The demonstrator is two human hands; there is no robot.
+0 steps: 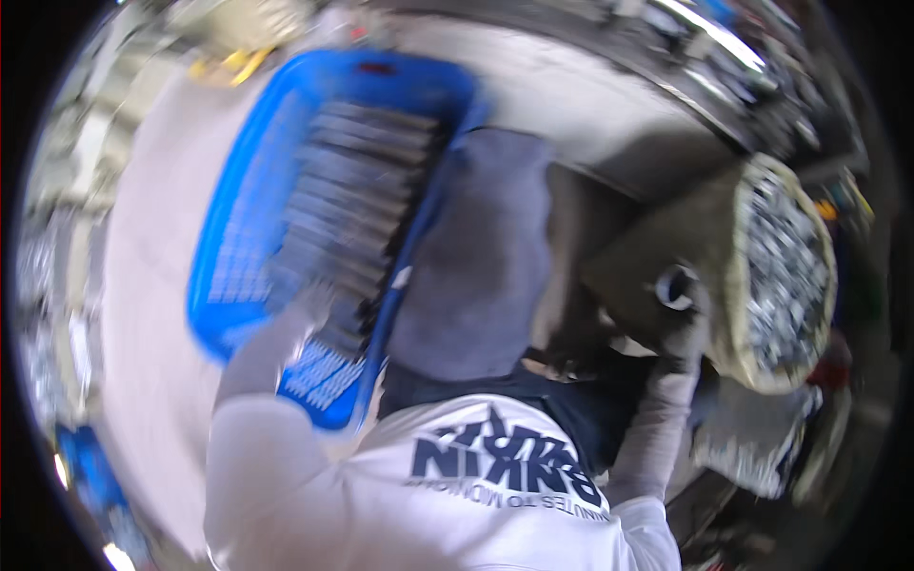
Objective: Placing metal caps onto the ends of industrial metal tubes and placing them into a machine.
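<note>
Beige surface [152, 238] bordered the left rim of the blue basket [236, 195], giving lateral room. Grey bars [357, 190] lay in a row inside. The left hand [309, 306], blurred, was at their near end; its grip could not be determined. Right of a grey pad [476, 266], the right hand [688, 325] held a shiny, hollow ring [665, 292] near an open sack [722, 228] of silvery pieces [785, 276].

Left hand [309, 309] outstretched, blurred; right hand [689, 322] outstretched
</note>
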